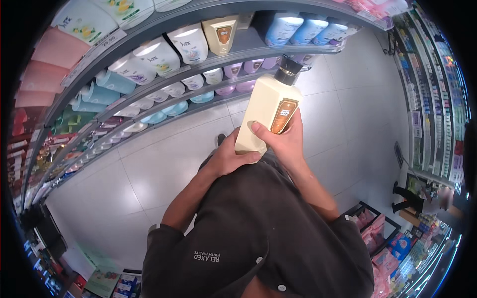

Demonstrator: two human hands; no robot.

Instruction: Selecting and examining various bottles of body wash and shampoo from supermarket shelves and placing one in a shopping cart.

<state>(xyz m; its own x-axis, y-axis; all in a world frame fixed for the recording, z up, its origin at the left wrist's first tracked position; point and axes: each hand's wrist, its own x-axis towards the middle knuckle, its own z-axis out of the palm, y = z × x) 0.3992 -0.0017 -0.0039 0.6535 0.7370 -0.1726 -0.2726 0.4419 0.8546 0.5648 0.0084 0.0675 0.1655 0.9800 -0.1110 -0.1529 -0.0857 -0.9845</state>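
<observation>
Both my hands hold a cream-coloured plastic bottle (257, 108) in front of my body, tilted with its black cap (288, 70) away from me. My left hand (229, 154) supports the base, its thumb across the lower edge. Around the right side wraps my right hand (285, 139), with the thumb on the pale side face and the fingers mostly hidden behind. A brown and gold label (285, 115) bearing writing faces right. Ahead, a similar cream bottle (220, 34) stands on the shelf beside a white bottle (188, 43).
Grey store shelves (238, 52) curve across the front and left, stocked with several blue bottles (285, 28), teal bottles (108, 95) and pink packs (52, 48). Tiled floor (179, 141) lies below. Another person (413, 197) is at the far right, near display bins (376, 227).
</observation>
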